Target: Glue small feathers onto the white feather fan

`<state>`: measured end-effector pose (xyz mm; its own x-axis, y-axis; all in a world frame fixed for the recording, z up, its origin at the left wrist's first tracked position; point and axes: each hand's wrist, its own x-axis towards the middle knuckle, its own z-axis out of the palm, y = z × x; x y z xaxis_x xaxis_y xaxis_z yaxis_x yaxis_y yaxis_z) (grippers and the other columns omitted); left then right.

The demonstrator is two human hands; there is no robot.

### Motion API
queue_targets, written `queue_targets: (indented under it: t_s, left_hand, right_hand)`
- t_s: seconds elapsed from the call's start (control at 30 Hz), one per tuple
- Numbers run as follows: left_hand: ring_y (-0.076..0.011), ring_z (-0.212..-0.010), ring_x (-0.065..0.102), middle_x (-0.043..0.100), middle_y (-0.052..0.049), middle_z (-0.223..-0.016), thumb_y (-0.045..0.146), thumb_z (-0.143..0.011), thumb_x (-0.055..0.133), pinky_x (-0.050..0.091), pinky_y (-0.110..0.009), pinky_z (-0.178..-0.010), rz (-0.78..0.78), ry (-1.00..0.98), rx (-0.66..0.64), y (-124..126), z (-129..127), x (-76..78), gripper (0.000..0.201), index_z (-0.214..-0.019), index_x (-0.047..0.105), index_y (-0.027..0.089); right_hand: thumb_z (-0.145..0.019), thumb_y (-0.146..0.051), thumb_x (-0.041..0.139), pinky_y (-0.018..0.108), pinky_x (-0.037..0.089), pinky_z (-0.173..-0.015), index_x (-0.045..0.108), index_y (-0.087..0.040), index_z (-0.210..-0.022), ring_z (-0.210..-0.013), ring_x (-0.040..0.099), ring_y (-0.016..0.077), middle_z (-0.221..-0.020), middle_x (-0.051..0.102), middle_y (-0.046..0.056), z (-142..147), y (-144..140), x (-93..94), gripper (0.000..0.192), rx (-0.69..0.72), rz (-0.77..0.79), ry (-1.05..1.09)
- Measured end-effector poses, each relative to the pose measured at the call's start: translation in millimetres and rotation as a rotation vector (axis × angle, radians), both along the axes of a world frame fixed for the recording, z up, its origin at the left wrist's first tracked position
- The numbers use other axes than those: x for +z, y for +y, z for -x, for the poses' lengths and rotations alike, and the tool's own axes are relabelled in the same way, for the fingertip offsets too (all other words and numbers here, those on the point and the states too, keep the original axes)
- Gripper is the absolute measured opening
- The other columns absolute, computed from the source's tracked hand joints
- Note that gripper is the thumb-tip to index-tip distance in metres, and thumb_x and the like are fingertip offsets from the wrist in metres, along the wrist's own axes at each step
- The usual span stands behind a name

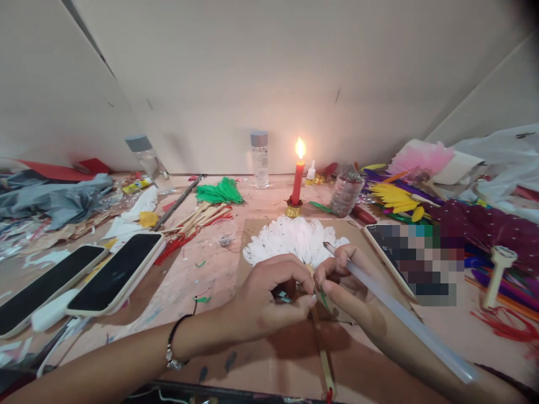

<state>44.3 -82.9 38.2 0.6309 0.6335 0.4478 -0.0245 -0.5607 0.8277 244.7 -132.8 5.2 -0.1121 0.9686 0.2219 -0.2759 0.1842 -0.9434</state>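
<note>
The left hand [269, 294] has its grip closed, fingers curled and thumb pinched onto the base of the white feather fan [295, 238], where the feathers meet the wooden handle [322, 350]. The right hand [343, 280] meets it from the other side, its grip also closed: the fingertips press at the same spot on the fan while a clear glue stick [404, 317] is held in the hand, running back along the forearm with its tip pointing toward the feathers. The two hands touch each other over the fan's base.

The fan lies flat on the desk [210, 280] on a brown sheet of cardboard [248, 264], feathers spread away from the person, handle pointing back toward the desk's near edge. Just behind the fan stands a lit red candle [297, 182] in a small gold holder. Behind the candle and slightly left of it is a clear bottle [260, 160] with a grey cap; right of the candle sits a crumpled plastic bottle [345, 193]. Left of the fan, well apart, lie a bunch of green feathers [219, 192] and wooden sticks [202, 216], and nearer the person two phones [115, 275] side by side. Right of the fan are yellow feathers [393, 196], pink feathers [419, 157] and a dark red feather fan [488, 227]
</note>
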Motion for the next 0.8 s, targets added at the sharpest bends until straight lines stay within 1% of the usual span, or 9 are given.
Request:
queue_targets:
  t_s: [0.13,0.23,0.33,0.4,0.5,0.57,0.6,0.7,0.8]
  left_hand:
    - [-0.0087,-0.065,0.052,0.067,-0.002,-0.083,0.016,-0.089,0.072,0.042,-0.02,-0.058,0.004,0.01,0.025,0,1,2.3,0.005,-0.085,0.069,0.017]
    - [-0.0087,-0.064,0.052,0.066,-0.002,-0.084,0.018,-0.091,0.07,0.041,-0.02,-0.057,0.028,0.025,0.048,0,2,2.4,0.007,-0.085,0.067,0.017]
    - [-0.009,-0.065,0.051,0.064,-0.001,-0.083,0.021,-0.094,0.068,0.04,-0.021,-0.058,0.025,0.042,0.072,1,2,2.0,0.009,-0.086,0.067,0.017]
    - [-0.0093,-0.065,0.05,0.062,0.0,-0.081,0.024,-0.096,0.066,0.039,-0.022,-0.059,0.031,0.045,0.088,3,3,0.8,0.013,-0.086,0.067,0.017]
    - [-0.0104,-0.067,0.05,0.062,0.0,-0.081,0.026,-0.098,0.064,0.039,-0.023,-0.062,0.046,0.036,0.11,6,3,-3.6,0.016,-0.086,0.067,0.017]
    - [-0.0111,-0.069,0.051,0.061,0.0,-0.081,0.026,-0.098,0.064,0.038,-0.023,-0.063,0.057,0.043,0.124,9,4,-8.1,0.015,-0.086,0.067,0.017]
    - [-0.0115,-0.069,0.05,0.061,0.0,-0.081,0.027,-0.098,0.064,0.038,-0.024,-0.064,0.064,0.05,0.131,11,4,-10.6,0.015,-0.087,0.067,0.017]
    - [-0.0126,-0.07,0.049,0.06,0.0,-0.081,0.031,-0.099,0.063,0.037,-0.025,-0.064,0.076,0.069,0.142,15,5,-16.8,0.018,-0.088,0.067,0.018]
    - [-0.0133,-0.07,0.049,0.059,0.0,-0.08,0.034,-0.099,0.062,0.037,-0.026,-0.065,0.083,0.068,0.148,17,5,-18.8,0.022,-0.086,0.066,0.017]
  right_hand:
    - [-0.099,-0.038,0.079,0.025,0.048,-0.066,0.042,-0.03,-0.098,-0.077,0.064,0.0131,-0.09,0.069,-0.005,1,1,0.6,0.038,0.0,-0.019,0.017]
    - [-0.099,-0.034,0.079,0.026,0.047,-0.068,0.042,-0.031,-0.1,-0.078,0.065,0.0134,-0.093,0.069,-0.005,1,4,-3.0,0.038,-0.046,-0.02,0.018]
    - [-0.099,-0.028,0.075,0.026,0.046,-0.067,0.042,-0.031,-0.102,-0.075,0.062,0.0135,-0.091,0.068,-0.006,-7,12,-4.5,0.033,-0.093,-0.057,-0.06]
    - [-0.098,-0.024,0.071,0.027,0.046,-0.068,0.043,-0.031,-0.102,-0.075,0.061,0.0143,-0.09,0.067,-0.006,-17,24,-0.5,0.03,-0.155,-0.118,-0.145]
    - [-0.09,-0.018,0.066,0.03,0.048,-0.071,0.044,-0.03,-0.099,-0.076,0.06,0.0167,-0.085,0.064,-0.005,-42,53,14.2,0.027,-0.377,-0.236,-0.279]
    - [-0.086,-0.021,0.064,0.034,0.051,-0.076,0.045,-0.03,-0.1,-0.081,0.064,0.0198,-0.089,0.067,-0.002,-62,78,27.6,0.026,-0.515,-0.29,-0.402]
    - [-0.086,-0.025,0.064,0.036,0.052,-0.073,0.044,-0.03,-0.1,-0.08,0.065,0.0216,-0.089,0.067,-0.001,-72,92,34.3,0.025,-0.585,-0.314,-0.45]
    - [-0.087,-0.033,0.067,0.043,0.055,-0.074,0.042,-0.031,-0.1,-0.083,0.067,0.0271,-0.095,0.07,0.006,-103,137,50.1,0.028,-0.684,-0.331,-0.488]
    - [-0.087,-0.033,0.071,0.045,0.057,-0.078,0.041,-0.031,-0.098,-0.082,0.069,0.0283,-0.088,0.07,0.006,-127,179,56.3,0.032,-0.793,-0.338,-0.555]
